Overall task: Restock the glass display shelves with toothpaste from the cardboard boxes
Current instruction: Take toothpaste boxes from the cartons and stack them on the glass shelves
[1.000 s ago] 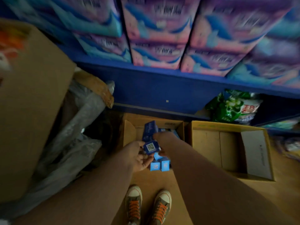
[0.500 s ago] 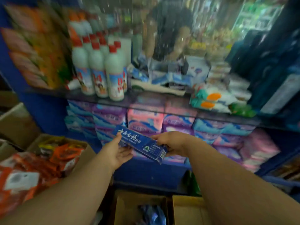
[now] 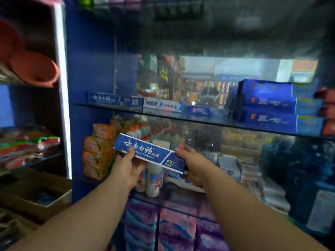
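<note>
Two hands on one blue toothpaste box (image 3: 150,153), held up in mid-air, tilted, left end higher. Left hand (image 3: 126,165) underneath, thumb pressed on the front face, fingers curled behind. Right hand (image 3: 192,165) clamped round the lower right end. Below and in front of the glass shelf (image 3: 199,122), not touching it. Up on that shelf: toothpaste boxes (image 3: 163,105) lying flat in a row, blue cartons (image 3: 268,105) stacked at right.
</note>
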